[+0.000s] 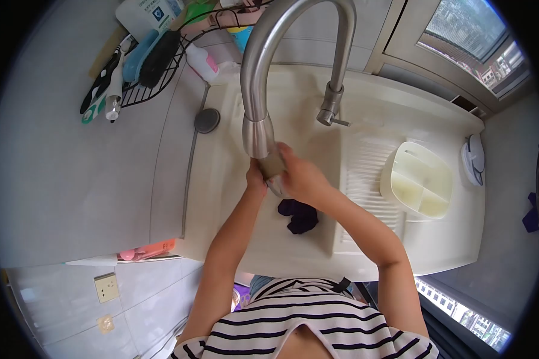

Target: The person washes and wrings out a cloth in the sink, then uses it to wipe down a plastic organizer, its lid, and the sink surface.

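Under the spout of the brushed-metal faucet [258, 134], both my hands are closed around a grey-brown metallic cylinder [272, 166], possibly a cup or flask. Its lower end looks shiny, and blur and fingers cover much of it. My left hand [256, 178] grips it from the left, its fingers partly hidden behind it. On the other side my right hand [304, 179] wraps over it. A crumpled dark purple cloth [300, 216] lies in the sink basin [233, 209] just below my hands.
On the ribbed drainboard [365, 161] at right stands a pale divided container [394, 179]. A dark round stopper [207, 121] sits at the sink's left rim. Brushes and bottles fill a wire rack [161, 81] at upper left. The faucet handle [332, 113] is behind the basin.
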A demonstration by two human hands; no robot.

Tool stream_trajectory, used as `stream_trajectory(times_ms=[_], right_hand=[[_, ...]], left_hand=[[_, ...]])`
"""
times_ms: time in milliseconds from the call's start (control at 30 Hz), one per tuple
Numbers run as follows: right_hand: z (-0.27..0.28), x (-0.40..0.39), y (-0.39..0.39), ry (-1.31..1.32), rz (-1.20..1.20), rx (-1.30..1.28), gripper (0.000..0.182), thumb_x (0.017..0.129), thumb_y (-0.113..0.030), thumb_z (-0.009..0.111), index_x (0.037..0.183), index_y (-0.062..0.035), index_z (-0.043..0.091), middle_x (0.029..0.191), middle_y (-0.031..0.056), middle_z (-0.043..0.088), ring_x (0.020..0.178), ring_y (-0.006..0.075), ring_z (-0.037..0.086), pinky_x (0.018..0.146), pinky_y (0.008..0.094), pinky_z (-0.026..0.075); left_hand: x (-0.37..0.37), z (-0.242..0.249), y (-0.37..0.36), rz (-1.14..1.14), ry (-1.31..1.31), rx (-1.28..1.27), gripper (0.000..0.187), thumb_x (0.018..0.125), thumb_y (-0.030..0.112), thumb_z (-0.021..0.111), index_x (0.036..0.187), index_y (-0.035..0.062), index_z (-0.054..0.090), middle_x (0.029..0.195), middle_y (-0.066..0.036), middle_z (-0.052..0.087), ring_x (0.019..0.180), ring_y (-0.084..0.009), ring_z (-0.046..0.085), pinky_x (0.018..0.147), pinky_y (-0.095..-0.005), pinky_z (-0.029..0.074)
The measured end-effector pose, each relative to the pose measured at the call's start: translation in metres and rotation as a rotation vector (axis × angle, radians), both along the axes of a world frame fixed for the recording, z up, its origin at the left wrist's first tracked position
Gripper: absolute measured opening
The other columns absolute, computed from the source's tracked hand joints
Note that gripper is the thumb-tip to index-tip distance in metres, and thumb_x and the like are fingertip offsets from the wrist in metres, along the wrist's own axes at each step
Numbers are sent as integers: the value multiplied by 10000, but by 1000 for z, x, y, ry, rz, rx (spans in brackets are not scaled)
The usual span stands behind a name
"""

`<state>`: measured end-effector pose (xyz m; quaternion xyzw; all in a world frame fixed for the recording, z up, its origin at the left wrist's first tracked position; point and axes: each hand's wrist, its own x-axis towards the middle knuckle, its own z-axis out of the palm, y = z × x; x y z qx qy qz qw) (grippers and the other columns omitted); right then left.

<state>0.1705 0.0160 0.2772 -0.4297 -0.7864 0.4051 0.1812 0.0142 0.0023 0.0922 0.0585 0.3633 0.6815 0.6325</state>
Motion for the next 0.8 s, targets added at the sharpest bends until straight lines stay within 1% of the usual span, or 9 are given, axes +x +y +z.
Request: stream_trajectory(times_ms=[100, 167, 300, 367, 400, 533, 600, 733, 800], right_hand=[[0, 47, -6, 14, -13, -73, 256, 740, -99, 515, 962, 30, 510, 763, 226, 566, 683, 364, 566, 609, 395, 440], [2, 65, -13, 88, -105, -206, 258, 749, -161, 552, 923, 27, 533, 718, 210, 569, 678, 359, 570, 606, 389, 437], [-4, 90, -30, -127, -198, -163, 241, 758, -216, 556, 863, -1, 580, 670, 239, 556, 645, 373, 555, 579, 406, 437], [-26, 103, -44, -272, -163, -13, 196, 770, -213, 551, 809, -29, 608, 625, 207, 559, 591, 372, 547, 551, 395, 436], [-16, 106, -53, -166, -197, 29, 190, 782, -206, 546, 812, -26, 601, 607, 204, 553, 562, 382, 535, 540, 394, 437], [-38, 153, -79, 134, -356, -178, 209, 808, -217, 542, 808, -12, 584, 653, 129, 601, 566, 234, 575, 535, 344, 448], [-36, 187, -79, 127, -393, -375, 221, 819, -231, 534, 830, -15, 579, 669, 91, 604, 581, 184, 567, 534, 313, 445], [-44, 258, -83, 118, -334, -730, 253, 850, -260, 496, 868, -16, 558, 680, 33, 600, 600, 107, 556, 530, 234, 429], [-42, 278, -88, 114, -384, -799, 256, 855, -261, 485, 869, -15, 556, 671, 37, 596, 596, 106, 556, 519, 221, 424]], left_hand=[[3, 21, 31, -71, 435, -230, 526, 889, 384, 385, 1297, 69, 281, 1251, -52, 408, 1169, -166, 354, 975, -307, 269], [23, 52, 43, 174, 713, -323, 406, 893, 361, 352, 1126, 49, 468, 1096, -45, 492, 1048, -161, 433, 950, -292, 281], [31, 66, 41, 251, 588, 99, 398, 871, 376, 409, 1088, 50, 480, 1017, -18, 494, 993, -141, 439, 928, -292, 282], [20, 60, 33, -1, 332, 371, 313, 845, 313, 474, 1031, 63, 497, 953, -9, 487, 949, -127, 442, 891, -285, 294], [22, 52, 29, 57, 331, 223, 311, 823, 315, 497, 1039, 91, 505, 905, -2, 495, 873, -139, 471, 821, -291, 343], [19, -64, -5, -643, 1484, -132, 402, 780, 353, 529, 1013, 26, 552, 984, -134, 580, 922, -271, 546, 814, -364, 408], [40, -70, -31, -1025, 1534, -284, 381, 758, 313, 564, 1006, 23, 558, 1001, -170, 572, 970, -304, 526, 818, -379, 413], [45, -48, -41, -992, 1697, -270, 382, 761, 301, 565, 997, 1, 553, 962, -180, 580, 886, -294, 559, 780, -366, 431], [23, -67, -27, -797, 1141, -225, 369, 769, 279, 562, 970, -30, 550, 940, -155, 588, 793, -248, 578, 745, -321, 441]])
